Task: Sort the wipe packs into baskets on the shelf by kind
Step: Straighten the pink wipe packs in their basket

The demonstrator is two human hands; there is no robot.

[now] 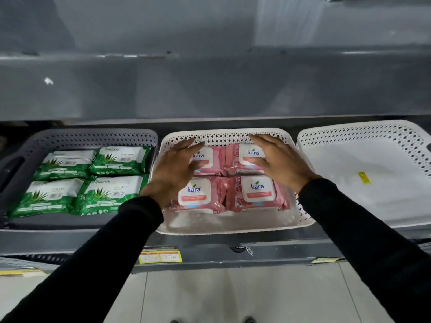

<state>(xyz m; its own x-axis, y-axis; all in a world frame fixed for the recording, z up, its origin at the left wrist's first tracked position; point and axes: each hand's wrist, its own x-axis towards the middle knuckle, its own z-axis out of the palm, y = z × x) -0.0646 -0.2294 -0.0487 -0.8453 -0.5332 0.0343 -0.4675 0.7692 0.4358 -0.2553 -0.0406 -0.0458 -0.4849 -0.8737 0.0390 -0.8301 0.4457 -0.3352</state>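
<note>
Three baskets stand side by side on a grey shelf. The grey basket [93, 137] on the left holds several green aloe wipe packs [109, 194]. The middle white basket [224, 136] holds several pink Kara wipe packs [256, 194] in two rows. My left hand [173, 170] hovers flat over the back left pink pack with its fingers apart. My right hand [277, 163] spreads over the back right pink pack in the same way. Neither hand grips a pack. Black sleeves cover both arms.
A second white basket [373, 134] on the right has nothing in it but a yellow sticker [364, 177]. The upper shelf's grey underside [210, 85] hangs close above the baskets. Yellow price labels [160, 257] sit on the shelf's front edge. Tiled floor lies below.
</note>
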